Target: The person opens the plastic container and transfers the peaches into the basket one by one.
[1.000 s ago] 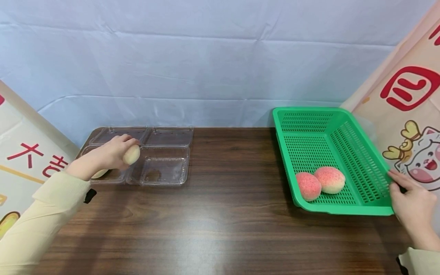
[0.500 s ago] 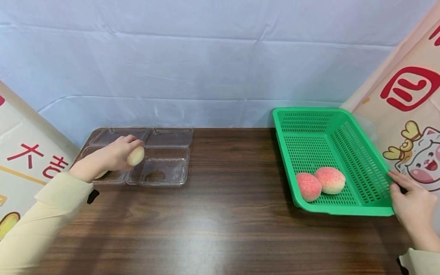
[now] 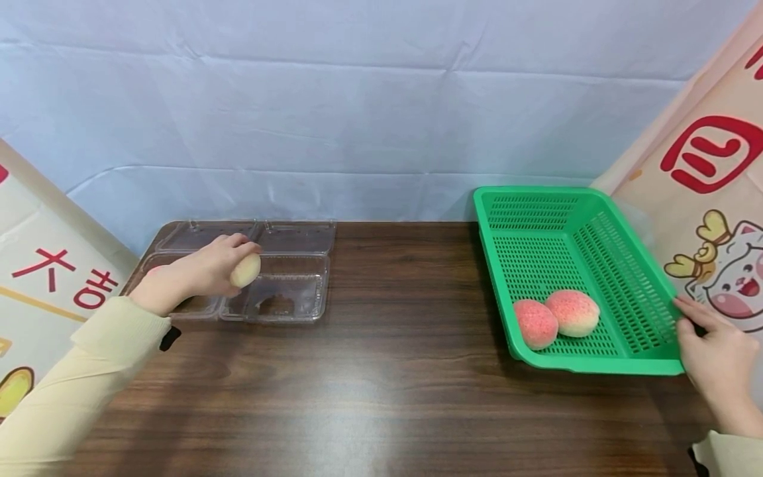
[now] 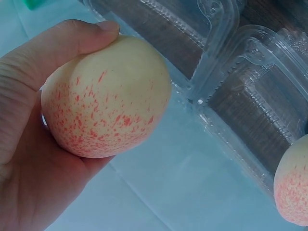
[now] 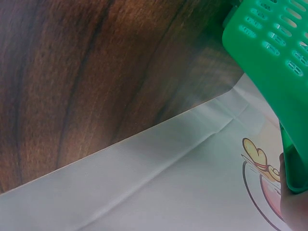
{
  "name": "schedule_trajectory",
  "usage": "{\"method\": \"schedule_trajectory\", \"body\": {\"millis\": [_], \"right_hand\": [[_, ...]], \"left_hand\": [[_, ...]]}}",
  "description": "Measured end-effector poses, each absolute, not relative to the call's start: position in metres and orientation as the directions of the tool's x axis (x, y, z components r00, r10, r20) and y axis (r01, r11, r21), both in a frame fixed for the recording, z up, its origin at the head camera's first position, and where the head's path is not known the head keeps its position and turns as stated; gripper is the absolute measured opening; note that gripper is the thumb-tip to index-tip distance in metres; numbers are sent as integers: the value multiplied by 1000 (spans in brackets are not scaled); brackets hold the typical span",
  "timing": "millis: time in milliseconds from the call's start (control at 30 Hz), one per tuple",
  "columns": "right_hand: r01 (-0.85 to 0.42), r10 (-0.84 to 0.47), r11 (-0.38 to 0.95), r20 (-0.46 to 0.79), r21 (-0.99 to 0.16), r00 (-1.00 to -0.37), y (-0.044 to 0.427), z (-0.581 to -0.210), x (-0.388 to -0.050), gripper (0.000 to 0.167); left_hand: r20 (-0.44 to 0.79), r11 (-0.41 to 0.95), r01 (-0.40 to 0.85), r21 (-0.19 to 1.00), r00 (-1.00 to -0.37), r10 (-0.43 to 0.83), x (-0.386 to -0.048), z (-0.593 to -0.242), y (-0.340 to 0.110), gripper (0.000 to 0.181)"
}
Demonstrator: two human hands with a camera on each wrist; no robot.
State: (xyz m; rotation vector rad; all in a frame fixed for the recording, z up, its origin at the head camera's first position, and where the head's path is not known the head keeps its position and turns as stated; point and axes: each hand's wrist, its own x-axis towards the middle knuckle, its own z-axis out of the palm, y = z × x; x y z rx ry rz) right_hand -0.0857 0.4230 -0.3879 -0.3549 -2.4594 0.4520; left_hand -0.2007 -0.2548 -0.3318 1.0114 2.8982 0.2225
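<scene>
My left hand (image 3: 217,265) grips a pale yellow peach with red speckles (image 4: 108,101), thumb on one side and fingers round the other. It hangs over the clear plastic boxes at the left, above the divide towards the right-hand box (image 3: 298,285). A second peach (image 4: 294,185) lies in the left-hand box, mostly hidden by my left hand and wrist in the head view. At the far right my right hand (image 3: 715,354) holds the rim of a green basket (image 3: 596,363). Two pink peaches (image 3: 573,313) touch each other in the basket's near left part.
The clear boxes have open lids (image 3: 295,237) standing towards the back. Brown wooden tabletop (image 3: 387,331) stretches between boxes and basket. A pale cloth (image 3: 357,119) hangs behind, and printed cloths (image 3: 709,199) flank both sides.
My left hand has moved a little to the right with the peach, from above the left-hand box towards the right-hand one. My right hand and the basket have stayed in place.
</scene>
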Motion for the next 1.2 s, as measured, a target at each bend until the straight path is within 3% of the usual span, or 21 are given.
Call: {"method": "schedule_trajectory", "body": {"millis": [567,1200], "right_hand": [[193,366,905,463,-380,-807,423,-384,-85,33],[158,358,907,514,-391,-780,422,-388,-85,31]], "left_hand": [[-25,761,630,158,-768,640,-199,-327,-239,68],[40,701,696,156,-713,700,-195,-328,-228,65]]}}
